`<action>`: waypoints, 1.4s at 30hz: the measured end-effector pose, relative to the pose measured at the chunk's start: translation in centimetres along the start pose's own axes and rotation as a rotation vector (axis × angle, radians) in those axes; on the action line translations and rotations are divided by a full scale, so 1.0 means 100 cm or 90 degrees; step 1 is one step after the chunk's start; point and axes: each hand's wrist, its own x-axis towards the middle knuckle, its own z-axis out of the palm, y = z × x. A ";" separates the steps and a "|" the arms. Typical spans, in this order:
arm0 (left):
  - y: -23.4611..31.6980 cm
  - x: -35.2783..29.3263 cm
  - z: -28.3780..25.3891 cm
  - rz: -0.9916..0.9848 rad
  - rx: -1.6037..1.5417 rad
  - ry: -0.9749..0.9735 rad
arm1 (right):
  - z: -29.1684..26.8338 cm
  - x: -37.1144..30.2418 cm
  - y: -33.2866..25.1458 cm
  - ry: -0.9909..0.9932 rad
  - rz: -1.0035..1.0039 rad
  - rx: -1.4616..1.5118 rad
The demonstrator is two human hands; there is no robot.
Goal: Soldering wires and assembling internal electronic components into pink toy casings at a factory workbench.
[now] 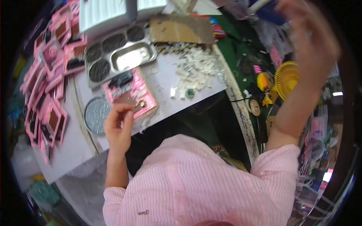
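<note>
resting at the near side of an open pink case (151,98), the left hand (118,130) is loosely curled, its thumb close to the bent forefinger; whether the fingertips press on the case or have hold of a small part cannot be told. the right hand (310,28) is raised far out to the right, above the level of the work, and is too blurred to show how far its fingers are spread or whether they grip anything. the case lies on the white counter (166,88), in front of the body, with a black part, a brown panel and a small round fitting within it. just left of it sits a round grey dish (97,116); behind it stands a metal tray (130,60) with dark pieces in its round wells. a heap of small white pieces (198,69) spreads to the right, and a pile of pink cases (49,113) stands at the far left. the step in hand appears to be work on this one case, steadied or probed at its near side; the next move seems to call for the right hand coming back over the case, with the left keeping it from sliding.
</note>
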 end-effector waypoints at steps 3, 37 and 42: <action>-0.017 0.005 -0.025 0.071 0.289 0.027 | 0.095 -0.116 -0.030 -0.171 0.239 0.303; -0.059 0.067 -0.021 0.054 0.381 0.066 | 0.174 -0.223 -0.038 -0.286 0.436 0.347; -0.064 0.049 -0.027 0.087 0.351 0.149 | 0.198 -0.216 0.001 -0.343 0.396 0.075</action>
